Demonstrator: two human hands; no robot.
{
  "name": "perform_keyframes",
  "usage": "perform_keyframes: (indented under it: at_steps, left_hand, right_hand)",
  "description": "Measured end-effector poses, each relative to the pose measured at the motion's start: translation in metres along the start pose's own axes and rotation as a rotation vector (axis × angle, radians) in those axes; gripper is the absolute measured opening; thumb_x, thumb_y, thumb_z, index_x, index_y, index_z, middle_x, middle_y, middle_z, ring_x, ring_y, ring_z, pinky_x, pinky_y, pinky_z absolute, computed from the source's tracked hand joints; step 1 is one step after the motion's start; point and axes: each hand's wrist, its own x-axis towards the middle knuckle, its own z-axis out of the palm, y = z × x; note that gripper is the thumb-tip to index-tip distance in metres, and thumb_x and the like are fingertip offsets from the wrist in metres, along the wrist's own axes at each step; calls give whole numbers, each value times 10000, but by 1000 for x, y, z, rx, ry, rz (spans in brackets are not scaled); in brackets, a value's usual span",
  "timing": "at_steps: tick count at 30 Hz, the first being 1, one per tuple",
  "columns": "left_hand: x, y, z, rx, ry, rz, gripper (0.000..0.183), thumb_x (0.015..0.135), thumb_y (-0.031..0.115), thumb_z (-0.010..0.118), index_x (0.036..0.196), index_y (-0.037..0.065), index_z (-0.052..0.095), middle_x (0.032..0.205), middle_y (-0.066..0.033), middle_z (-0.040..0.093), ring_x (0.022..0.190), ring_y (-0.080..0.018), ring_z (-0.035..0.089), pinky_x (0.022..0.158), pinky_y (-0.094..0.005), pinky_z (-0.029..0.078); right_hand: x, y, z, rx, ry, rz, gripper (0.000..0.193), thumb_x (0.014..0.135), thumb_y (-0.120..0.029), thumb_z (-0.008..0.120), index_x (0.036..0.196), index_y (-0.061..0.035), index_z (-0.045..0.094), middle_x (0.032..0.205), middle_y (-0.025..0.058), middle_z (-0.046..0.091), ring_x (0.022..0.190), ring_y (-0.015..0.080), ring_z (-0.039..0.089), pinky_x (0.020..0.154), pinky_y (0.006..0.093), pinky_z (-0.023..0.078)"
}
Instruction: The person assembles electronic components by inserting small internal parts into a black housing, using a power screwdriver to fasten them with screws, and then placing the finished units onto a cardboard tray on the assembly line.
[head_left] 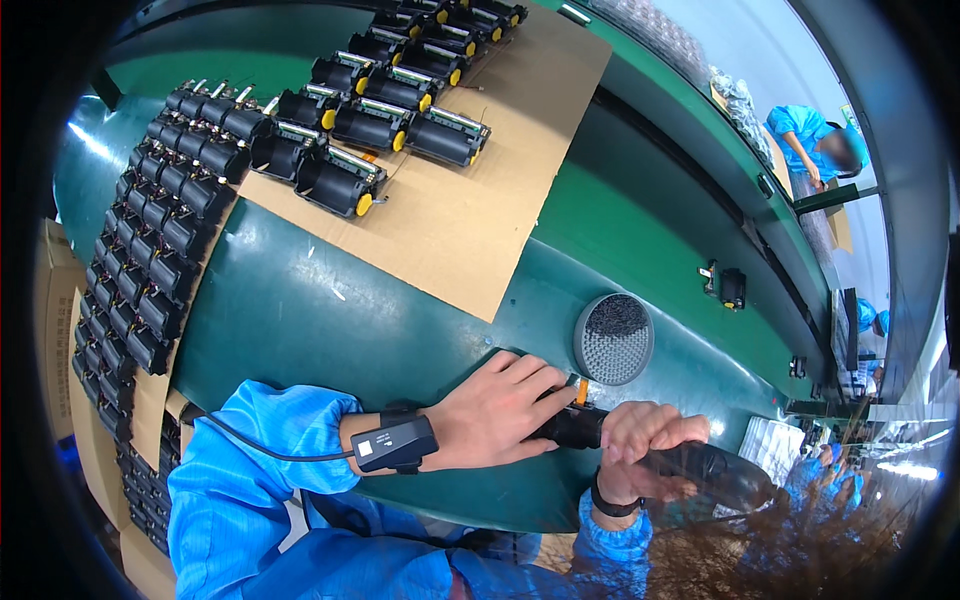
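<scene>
Brown cartons (62, 330) stand at the left edge; beside them, rows of small black parts (165, 240) lie packed close together; next, a cardboard sheet (470, 230) on the green table (290, 270) carries black housings with yellow caps (335, 185), 2 of them nearest the person's side; the left hand (495, 410), a black box strapped at its wrist (397, 445), has its fingers bent and slightly parted, pinching a black piece (572, 428) between index finger and thumb, near the table's front edge; a short orange strip (582, 390) rises beside that piece; just beyond sits a round grey dish (615, 362) with dark bits inside; the right hand (648, 440) curls tightly around a dark rounded body (715, 475) pointing lower right; whether this joins the black piece I cannot tell; farther right, a co-worker in blue (795, 125) bends forward.
</scene>
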Motion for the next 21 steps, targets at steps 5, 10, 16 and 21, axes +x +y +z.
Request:
perform_keyframes:
  at_steps: [5, 10, 16, 21]
  left_hand:
    - [-1, 2, -4, -10, -3, 8, 648, 879, 380, 772, 1384, 21, 584, 1276, -112, 572, 1216, -286, 526, 1027, -415, 420]
    - [2, 1, -4, -11, -22, -13, 654, 860, 384, 794, 1382, 41, 604, 1300, -108, 583, 1233, -300, 533, 1051, -447, 422]
    - [5, -4, -5, -95, -15, -20, 630, 854, 342, 808, 1384, 65, 612, 1328, -97, 591, 1253, -294, 532, 1069, -449, 412]
    - [3, 16, -26, -283, 39, 43, 556, 888, 342, 803, 1358, 105, 625, 1326, -81, 584, 1241, -289, 526, 1057, -441, 376]
  right_hand:
    - [5, -7, -8, 106, -33, 0, 675, 912, -716, 652, 1044, -77, 479, 745, 42, 566, 561, 162, 580, 502, 336, 517]
    - [23, -51, -50, 180, 389, -84, 427, 1084, -524, 530, 1128, -99, 508, 806, 11, 512, 611, 123, 499, 563, 299, 455]
    - [8, -60, -151, -74, 702, 291, 433, 1082, -499, 532, 1057, -69, 575, 882, 51, 578, 792, 196, 563, 774, 358, 489]
    - [-12, -47, -241, -612, 786, 601, 540, 1047, -572, 553, 848, -72, 603, 765, 37, 602, 673, 157, 583, 587, 317, 464]
